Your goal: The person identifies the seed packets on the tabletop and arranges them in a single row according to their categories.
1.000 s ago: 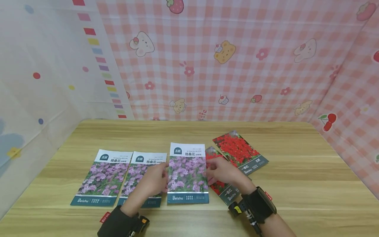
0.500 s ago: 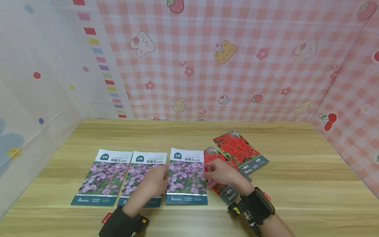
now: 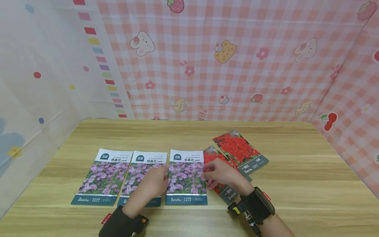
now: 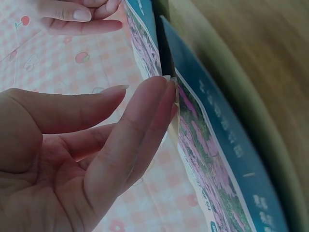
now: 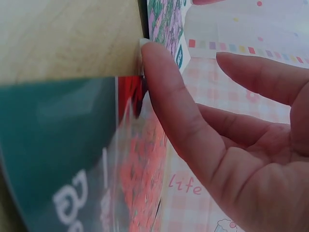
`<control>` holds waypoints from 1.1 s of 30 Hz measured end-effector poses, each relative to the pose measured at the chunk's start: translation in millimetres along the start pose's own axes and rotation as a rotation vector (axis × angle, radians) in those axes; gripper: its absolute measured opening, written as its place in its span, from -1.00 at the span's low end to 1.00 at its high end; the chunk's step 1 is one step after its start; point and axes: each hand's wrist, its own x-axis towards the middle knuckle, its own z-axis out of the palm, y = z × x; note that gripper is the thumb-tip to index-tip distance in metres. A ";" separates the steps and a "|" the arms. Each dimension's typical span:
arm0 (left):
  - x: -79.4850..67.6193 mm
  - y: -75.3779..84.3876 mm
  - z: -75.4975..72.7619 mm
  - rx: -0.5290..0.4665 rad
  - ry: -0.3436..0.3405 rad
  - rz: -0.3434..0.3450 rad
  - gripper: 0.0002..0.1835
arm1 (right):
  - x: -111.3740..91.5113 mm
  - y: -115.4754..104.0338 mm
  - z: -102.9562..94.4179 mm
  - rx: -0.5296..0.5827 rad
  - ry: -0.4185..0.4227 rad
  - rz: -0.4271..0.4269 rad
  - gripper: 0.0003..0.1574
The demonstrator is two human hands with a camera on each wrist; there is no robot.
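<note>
Three purple-flower seed packets lie in a row: one at the left [image 3: 99, 177], a middle one [image 3: 131, 179] and one at the right [image 3: 186, 177]. My left hand [image 3: 154, 181] is over the middle packet, fingertips at the right packet's left edge. In the left wrist view its fingers [image 4: 145, 113] are nearly straight and the thumb stands apart. My right hand [image 3: 222, 172] is over a red-flower seed packet [image 3: 229, 195], fingertips by the right purple packet's right edge. Its index finger [image 5: 169, 92] extends, with the thumb apart. Neither hand pinches anything.
A second red-flower packet [image 3: 237, 148] lies tilted behind the first, which it seems to overlap. Everything rests on a wood-grain table [image 3: 189, 220]. A pink checked cloth [image 3: 195, 65] hangs at the back, with printed cloth at both sides.
The right purple packet has come down flat, its top edge lower, in line with the other two. My right fingers have shifted slightly left with it. The other packets have not moved.
</note>
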 end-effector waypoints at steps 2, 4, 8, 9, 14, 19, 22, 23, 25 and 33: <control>-0.3 0.8 -0.5 0.009 -0.003 0.003 -0.91 | -0.3 -0.2 -0.2 -0.003 -0.007 -0.009 -0.52; -0.6 1.8 -1.0 0.019 -0.006 0.003 -0.96 | -0.4 -0.4 -0.4 -0.007 -0.012 -0.013 -0.55; -0.9 3.3 -1.5 0.025 -0.014 -0.004 -0.87 | -0.9 -1.3 -0.1 -0.018 -0.017 -0.003 -0.59; -0.8 3.6 -1.4 0.026 -0.015 -0.007 -0.85 | -1.2 -1.4 -0.1 -0.021 -0.018 -0.002 -0.59; -1.0 4.1 -0.8 0.032 -0.012 -0.015 -0.78 | -3.2 -2.5 -1.8 -0.033 -0.040 -0.019 -0.63; -2.7 6.3 -1.1 0.061 0.005 -0.006 -0.72 | -6.2 -3.3 -7.8 -0.061 -0.032 -0.056 -0.67; -3.5 8.8 -0.2 0.077 0.028 0.031 -0.68 | -8.1 -4.0 -12.8 -0.113 -0.001 -0.087 -0.70; -3.5 9.7 0.6 0.080 0.037 0.052 -0.68 | -9.1 -4.2 -14.6 -0.131 0.016 -0.094 -0.71; -3.7 12.2 2.7 0.079 0.051 0.091 -0.69 | -10.9 -5.1 -18.4 -0.176 0.054 -0.099 -0.71; -4.3 28.5 11.9 0.136 0.056 0.234 -0.69 | -17.2 -9.2 -32.3 -0.408 0.206 -0.086 -0.67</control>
